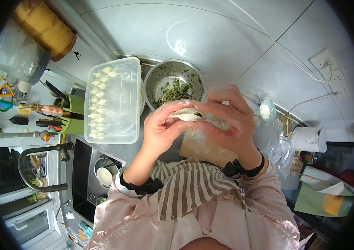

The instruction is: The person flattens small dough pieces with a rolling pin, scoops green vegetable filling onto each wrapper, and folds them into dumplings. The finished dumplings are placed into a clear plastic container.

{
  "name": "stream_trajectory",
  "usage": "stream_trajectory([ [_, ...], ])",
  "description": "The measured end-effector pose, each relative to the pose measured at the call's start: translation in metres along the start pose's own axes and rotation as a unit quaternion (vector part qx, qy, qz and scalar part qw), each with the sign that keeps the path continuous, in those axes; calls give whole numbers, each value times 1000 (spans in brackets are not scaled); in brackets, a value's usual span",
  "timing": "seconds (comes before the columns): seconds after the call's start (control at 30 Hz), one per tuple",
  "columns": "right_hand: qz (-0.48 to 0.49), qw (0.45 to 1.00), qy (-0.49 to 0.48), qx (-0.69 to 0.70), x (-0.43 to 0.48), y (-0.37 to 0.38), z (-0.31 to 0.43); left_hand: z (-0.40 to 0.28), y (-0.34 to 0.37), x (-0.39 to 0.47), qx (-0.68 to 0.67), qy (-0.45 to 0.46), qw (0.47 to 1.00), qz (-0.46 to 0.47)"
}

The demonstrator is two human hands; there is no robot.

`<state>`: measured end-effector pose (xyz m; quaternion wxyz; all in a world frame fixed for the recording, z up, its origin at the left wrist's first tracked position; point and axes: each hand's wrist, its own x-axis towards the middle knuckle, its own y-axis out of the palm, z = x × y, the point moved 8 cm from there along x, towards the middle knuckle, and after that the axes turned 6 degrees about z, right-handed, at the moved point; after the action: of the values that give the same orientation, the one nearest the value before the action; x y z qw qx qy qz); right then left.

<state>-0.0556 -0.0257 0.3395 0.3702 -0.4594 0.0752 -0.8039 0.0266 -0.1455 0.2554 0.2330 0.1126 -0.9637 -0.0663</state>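
A dumpling [185, 114] with white dough is pinched between my two hands, its edge parted at the right where some filling shows. My left hand [167, 120] holds its left part with thumb and fingers. My right hand [226, 117] has thumb and forefinger at its right end. Just behind them stands a steel bowl [149, 84] with chopped green filling [175, 90]. Left of the bowl, a translucent plastic tray [122, 125] bears rows of folded dumplings [100, 101]. A floured wooden board [195, 148] lies below my right hand, partly hidden.
At the left are a black sink [81, 181] with bowls, a curved faucet [24, 165] and green knife holders [74, 126]. Clear plastic bags [270, 140] and a white canister [308, 139] stand to the right. A tiled wall rises behind the bowl.
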Motion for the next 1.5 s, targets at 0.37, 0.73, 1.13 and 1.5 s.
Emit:
stream_trajectory([
  [0.37, -31, 999, -35, -2, -4, -1, 0, -6, 4, 4, 72, -45, 996, 6],
  [0.73, 4, 999, -42, -25, -5, 5, -3, 1, -2, 3, 178, -45, 983, 3],
  [1.13, -28, 999, 12, 23, -10, 0, -13, 2, 0, 5, -44, -22, 999, -5],
  [1.5, -51, 999, 18, 1, -12, 1, -12, 6, 3, 4, -47, -31, 998, -12],
])
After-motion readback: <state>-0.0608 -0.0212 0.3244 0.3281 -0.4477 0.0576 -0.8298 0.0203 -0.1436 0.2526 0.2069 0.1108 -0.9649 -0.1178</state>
